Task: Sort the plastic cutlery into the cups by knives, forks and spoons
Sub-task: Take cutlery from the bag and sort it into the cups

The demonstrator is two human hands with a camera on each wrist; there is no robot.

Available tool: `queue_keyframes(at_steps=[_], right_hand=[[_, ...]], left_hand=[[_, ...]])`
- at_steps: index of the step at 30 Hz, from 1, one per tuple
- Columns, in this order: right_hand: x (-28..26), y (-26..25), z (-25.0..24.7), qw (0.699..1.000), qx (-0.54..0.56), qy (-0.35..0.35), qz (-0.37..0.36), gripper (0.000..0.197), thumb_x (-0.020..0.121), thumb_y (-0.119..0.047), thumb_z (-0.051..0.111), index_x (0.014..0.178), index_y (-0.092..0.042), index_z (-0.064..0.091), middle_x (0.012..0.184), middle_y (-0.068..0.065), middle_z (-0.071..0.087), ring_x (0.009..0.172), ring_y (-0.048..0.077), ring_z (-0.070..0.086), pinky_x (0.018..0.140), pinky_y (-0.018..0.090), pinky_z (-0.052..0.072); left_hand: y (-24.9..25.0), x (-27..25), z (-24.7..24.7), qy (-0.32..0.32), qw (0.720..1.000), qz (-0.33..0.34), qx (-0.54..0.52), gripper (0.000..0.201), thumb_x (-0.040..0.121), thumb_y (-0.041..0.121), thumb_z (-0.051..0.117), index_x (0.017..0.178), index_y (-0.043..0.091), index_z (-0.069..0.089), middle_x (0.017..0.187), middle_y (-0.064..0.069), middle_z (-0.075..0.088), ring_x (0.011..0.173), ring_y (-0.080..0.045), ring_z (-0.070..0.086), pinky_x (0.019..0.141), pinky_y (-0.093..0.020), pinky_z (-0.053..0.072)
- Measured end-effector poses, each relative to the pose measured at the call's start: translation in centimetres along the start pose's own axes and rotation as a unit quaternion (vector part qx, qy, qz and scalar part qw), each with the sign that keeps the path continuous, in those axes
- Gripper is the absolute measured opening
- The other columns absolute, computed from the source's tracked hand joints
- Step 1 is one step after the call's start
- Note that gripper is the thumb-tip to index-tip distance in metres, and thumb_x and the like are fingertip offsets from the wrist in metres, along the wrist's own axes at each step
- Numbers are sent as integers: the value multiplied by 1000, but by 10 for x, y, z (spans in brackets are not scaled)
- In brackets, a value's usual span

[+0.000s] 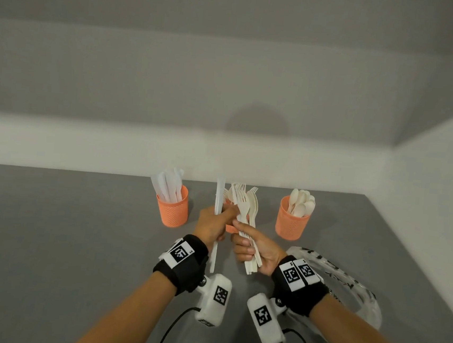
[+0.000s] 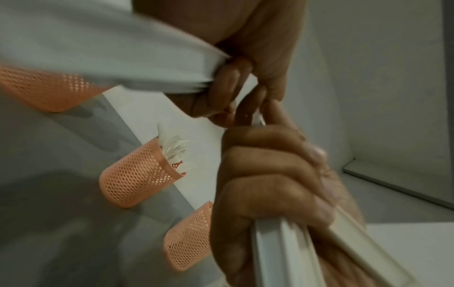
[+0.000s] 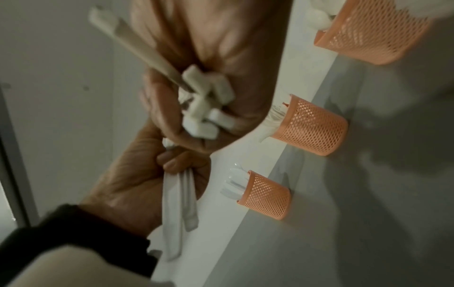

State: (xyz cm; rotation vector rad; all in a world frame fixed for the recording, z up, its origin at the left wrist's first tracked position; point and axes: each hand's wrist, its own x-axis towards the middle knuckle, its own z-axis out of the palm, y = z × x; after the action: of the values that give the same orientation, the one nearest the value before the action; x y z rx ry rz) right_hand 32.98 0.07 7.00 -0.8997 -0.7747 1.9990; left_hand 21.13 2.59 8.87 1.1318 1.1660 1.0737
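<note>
The left hand (image 1: 212,225) grips white knives (image 1: 219,198), and the right hand (image 1: 254,247) clutches a mixed bundle (image 1: 248,209), both just before the middle cup (image 1: 231,228). Loosely fanned handles could slip, or forks land among spoons.

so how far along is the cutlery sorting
Well along. The knife cup, fork cup and spoon cup each already hold their kind. In hand: the left hand grips white knives; the right hand grips a bundle of forks and spoons. Both bundles remain to be dropped in.
</note>
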Motion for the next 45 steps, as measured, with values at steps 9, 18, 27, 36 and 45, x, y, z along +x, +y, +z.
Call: queue_keyframes(at_steps=[9, 18, 27, 36, 45], right_hand=[[1, 8, 4, 987, -96, 102, -84, 35, 96, -28, 47, 115, 1, 54, 72, 6, 70, 47, 10, 56, 46, 20, 48], [2, 8, 10, 980, -135, 115, -92, 34, 96, -26, 47, 118, -1, 55, 82, 12, 69, 56, 14, 64, 53, 22, 53], [10, 11, 9, 978, -143, 120, -89, 21, 96, -20, 47, 100, -4, 60, 75, 11, 70, 64, 19, 69, 62, 30, 59], [21, 11, -17, 967, -170, 180, -59, 20, 96, -33, 47, 94, -18, 59, 42, -9, 35, 33, 3, 29, 35, 16, 29], [24, -12, -22, 977, -133, 162, -28, 20, 93, -30, 49, 87, -14, 60, 42, -6, 26, 31, 4, 20, 33, 15, 18]], left_hand=[[0, 3, -1, 64, 995, 56, 59, 22, 88, 18, 60, 76, 0, 62, 59, -7, 60, 32, -1, 49, 36, -13, 37], [-6, 3, -6, 83, 992, 88, 30, 19, 88, 13, 61, 70, 8, 56, 56, -1, 53, 36, 3, 50, 38, -8, 37], [-17, 10, -18, 49, 999, 21, 11, 24, 97, 24, 44, 89, 7, 58, 68, -3, 56, 54, -7, 56, 49, -15, 42], [-18, 61, -78, 154, 985, -26, -70, 27, 97, 10, 40, 70, 9, 47, 45, 0, 46, 35, -13, 46, 43, -17, 42], [39, 150, -124, 284, 943, 166, 42, 18, 92, 17, 49, 75, 22, 50, 58, 0, 50, 48, -9, 48, 53, -21, 43]])
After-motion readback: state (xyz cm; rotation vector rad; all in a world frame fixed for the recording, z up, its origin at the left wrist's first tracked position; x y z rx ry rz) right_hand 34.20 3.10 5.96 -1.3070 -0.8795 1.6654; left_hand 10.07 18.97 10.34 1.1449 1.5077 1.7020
